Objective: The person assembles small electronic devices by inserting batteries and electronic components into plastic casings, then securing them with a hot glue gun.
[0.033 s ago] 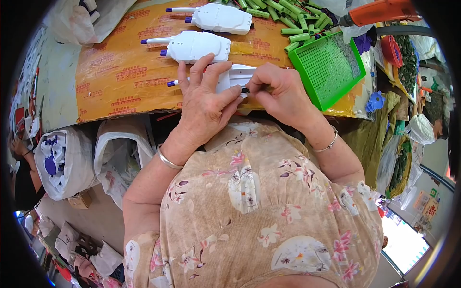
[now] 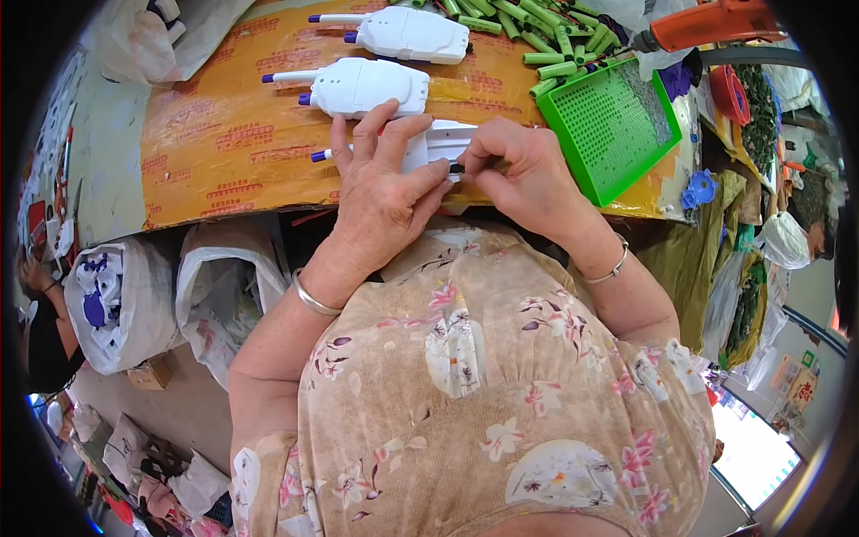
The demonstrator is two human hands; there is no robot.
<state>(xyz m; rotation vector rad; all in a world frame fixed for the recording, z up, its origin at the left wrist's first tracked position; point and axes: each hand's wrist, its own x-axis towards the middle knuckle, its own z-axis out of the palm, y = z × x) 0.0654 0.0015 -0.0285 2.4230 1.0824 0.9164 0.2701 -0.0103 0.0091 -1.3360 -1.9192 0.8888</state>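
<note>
On the table's near edge lies an open white toy-like plastic housing (image 2: 451, 137) with a purple-tipped stub at its left end. My left hand (image 2: 380, 179) rests across it, fingers spread over the top and thumb pressing at the near side. My right hand (image 2: 528, 174) is closed in a pinch at the housing's right part, against a small black piece (image 2: 456, 167). The fingers partly hide that piece and the inside of the housing. Just beyond lie two closed white housings, a nearer one (image 2: 371, 87) and a farther one (image 2: 412, 36), both with purple-tipped antennas.
Right of my hands sits a green perforated tray (image 2: 601, 134) with small metal bits. Behind it are several green cylinders (image 2: 537, 40) with wires and an orange power tool (image 2: 711, 25). White sacks (image 2: 121, 309) stand below the table at left. Another person's arm (image 2: 54, 300) shows far left.
</note>
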